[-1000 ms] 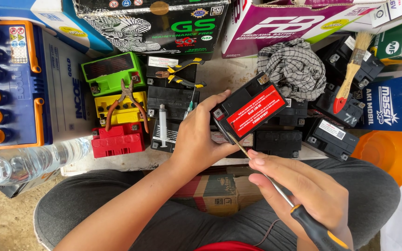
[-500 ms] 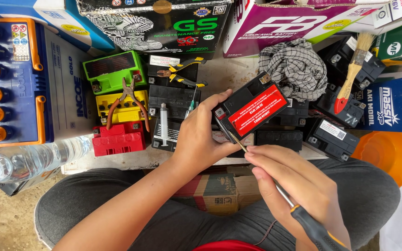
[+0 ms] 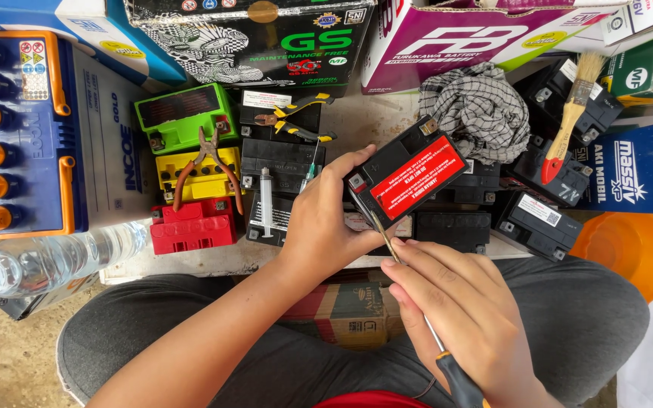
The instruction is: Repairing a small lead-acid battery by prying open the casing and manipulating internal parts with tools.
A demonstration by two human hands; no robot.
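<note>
L hand (image 3: 325, 219) fingers clamp black battery (image 3: 406, 175), tilted; R hand (image 3: 466, 317) fingers pinch screwdriver (image 3: 417, 306).

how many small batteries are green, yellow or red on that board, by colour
green battery: 1
yellow battery: 1
red battery: 1
total: 3
The black battery with the red label, held in the left hand, is not counted.

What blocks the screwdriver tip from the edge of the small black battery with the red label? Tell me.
Nothing visible does. The left hand grips the small black battery with the red label, and the thin metal screwdriver, held by the right hand, already meets its lower edge beside the thumb.
</note>
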